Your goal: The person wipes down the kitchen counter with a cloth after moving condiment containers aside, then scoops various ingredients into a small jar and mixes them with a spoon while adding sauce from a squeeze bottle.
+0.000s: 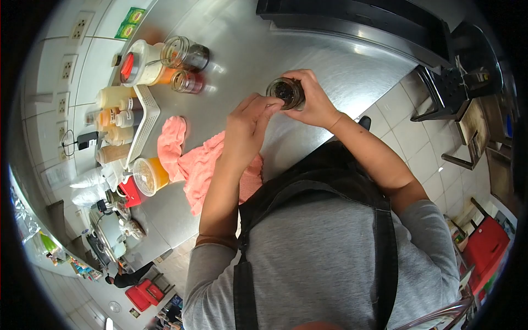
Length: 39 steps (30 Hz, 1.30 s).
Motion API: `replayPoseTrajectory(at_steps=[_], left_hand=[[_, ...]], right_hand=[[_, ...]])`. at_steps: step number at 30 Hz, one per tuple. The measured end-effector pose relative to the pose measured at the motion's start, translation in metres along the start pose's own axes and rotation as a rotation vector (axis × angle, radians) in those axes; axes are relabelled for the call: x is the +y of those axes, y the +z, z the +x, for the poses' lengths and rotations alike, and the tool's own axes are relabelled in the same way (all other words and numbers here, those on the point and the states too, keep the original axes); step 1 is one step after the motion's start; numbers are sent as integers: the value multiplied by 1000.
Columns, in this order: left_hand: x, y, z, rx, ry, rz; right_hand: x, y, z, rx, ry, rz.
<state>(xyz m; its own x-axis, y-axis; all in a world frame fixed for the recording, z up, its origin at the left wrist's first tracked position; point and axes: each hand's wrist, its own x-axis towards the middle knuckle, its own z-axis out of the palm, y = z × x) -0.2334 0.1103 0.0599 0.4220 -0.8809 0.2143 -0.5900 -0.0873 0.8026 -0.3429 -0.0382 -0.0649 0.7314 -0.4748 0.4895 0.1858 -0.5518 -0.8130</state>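
One jar [285,93] was gripped in my right hand [312,100]. Left hand [246,124] met its rim; I couldn't tell its grip. Two glass jars [193,56] stood nearby.

Small glass jar [297,93]: outer side covered by the right hand [314,98], base not visible; dark contents [284,89] too small to identify. Left hand [247,120] has its fingertips at the rim; whether they pinch anything cannot be made out. Pink towel [206,171] partly hidden behind the left forearm [223,192]. Print on the squeeze bottles [129,104] illegible; the white rack [147,113] hides part of them. Black appliance [357,25] cut off by the top edge. Clear plastic bag [88,190], contents indistinct. Distant person in dark clothing [132,276], too small for detail. Shelf goods [60,256], lower left, blurred.
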Motion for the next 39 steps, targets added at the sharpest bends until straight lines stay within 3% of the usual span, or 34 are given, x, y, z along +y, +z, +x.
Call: replayPoseTrajectory(at_steps=[7, 17, 20, 22, 26, 28, 35, 39], left_hand=[[4, -5, 8, 12, 350, 247], [-1, -6, 7, 8, 317, 346], [-11, -2, 13, 17, 434, 429], [-14, -1, 16, -73, 384, 492], [-7, -6, 11, -11, 333, 422], [-19, -4, 10, -48, 424, 506], [-19, -1, 2, -36, 419, 385], [-20, -1, 5, -120, 536, 582]], right_hand=[[2, 0, -2, -13, 142, 84], [-2, -4, -1, -69, 98, 46], [-2, -4, 0, -61, 60, 66], [-1, -4, -1, -109, 38, 24], [1, -3, -1, -110, -23, 12], [1, -2, 0, -61, -21, -4], [2, 0, 0, -67, -43, 21], [2, 1, 1, -57, -81, 35]])
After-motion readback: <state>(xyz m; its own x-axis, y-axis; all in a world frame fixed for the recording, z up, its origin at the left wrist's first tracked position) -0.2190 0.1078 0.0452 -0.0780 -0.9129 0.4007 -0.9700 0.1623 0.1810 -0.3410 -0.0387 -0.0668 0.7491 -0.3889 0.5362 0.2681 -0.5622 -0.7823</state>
